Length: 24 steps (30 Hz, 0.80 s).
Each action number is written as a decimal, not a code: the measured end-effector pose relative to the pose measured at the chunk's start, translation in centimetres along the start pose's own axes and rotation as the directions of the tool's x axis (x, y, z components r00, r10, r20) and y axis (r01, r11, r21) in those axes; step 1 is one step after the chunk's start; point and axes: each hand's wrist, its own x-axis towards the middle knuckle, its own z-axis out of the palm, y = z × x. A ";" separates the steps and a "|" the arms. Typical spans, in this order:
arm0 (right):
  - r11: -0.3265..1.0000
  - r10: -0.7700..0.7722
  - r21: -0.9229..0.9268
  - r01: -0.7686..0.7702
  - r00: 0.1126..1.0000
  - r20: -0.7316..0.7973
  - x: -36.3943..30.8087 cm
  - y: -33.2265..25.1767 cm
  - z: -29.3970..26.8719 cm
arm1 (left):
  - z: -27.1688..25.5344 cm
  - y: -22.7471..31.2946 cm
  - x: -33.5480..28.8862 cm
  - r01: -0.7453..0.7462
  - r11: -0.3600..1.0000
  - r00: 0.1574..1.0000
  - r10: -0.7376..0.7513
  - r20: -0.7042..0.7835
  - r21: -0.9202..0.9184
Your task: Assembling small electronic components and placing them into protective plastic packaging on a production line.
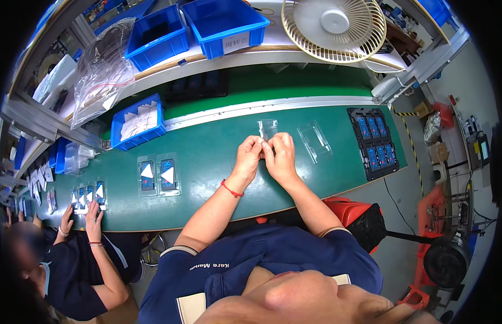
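Observation:
My left hand (248, 156) and my right hand (281, 156) meet over the green table, fingers pinched together and tips touching. Whatever lies between the fingertips is hidden or too small to name. Just beyond them is a clear plastic tray (267, 127), its near end covered by my fingers; I cannot tell whether they grip it. To the right of my right hand lies another clear plastic tray (315, 141), with nothing in it. Farther right, a black tray (369, 141) holds several dark blue rectangular pieces.
At left, two clear trays (178, 183) hold dark pieces with white triangles. A co-worker's hands (93, 221) are over similar trays at far left. A blue bin (162, 128) of white papers stands behind. Above, a shelf bears blue bins (224, 32) and a fan (332, 27).

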 end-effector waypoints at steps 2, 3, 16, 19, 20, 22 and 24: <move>0.987 0.118 0.103 -0.126 0.990 0.078 0.1 0.1 0.0 | 0.3 0.1 -0.2 0.021 1.000 1.000 -0.021 0.007 0.001; 0.970 0.173 0.151 -0.191 0.977 0.121 0.1 0.1 -0.1 | 0.5 0.2 -0.3 0.034 0.999 0.999 -0.034 0.008 0.002; 0.946 0.220 -0.290 -0.141 0.941 0.258 8.1 5.1 -2.1 | -0.4 2.7 1.0 0.222 0.861 0.955 -0.098 -0.279 0.457; 0.932 0.153 -0.359 -0.056 0.957 0.246 14.5 8.8 2.5 | -2.5 1.3 1.7 0.146 0.758 0.972 0.010 -0.236 0.635; 0.913 0.166 -0.402 -0.063 0.960 0.226 16.3 10.7 4.2 | -2.2 1.5 1.5 0.099 0.677 0.971 0.096 -0.221 0.729; 0.857 0.230 -0.506 -0.100 0.952 0.201 19.2 13.2 7.4 | -2.2 1.8 1.1 0.054 0.591 0.967 0.169 -0.189 0.805; 0.748 0.149 -0.661 -0.063 0.986 0.075 20.1 17.9 10.1 | -1.7 2.0 1.2 0.010 0.583 0.971 0.188 -0.148 0.812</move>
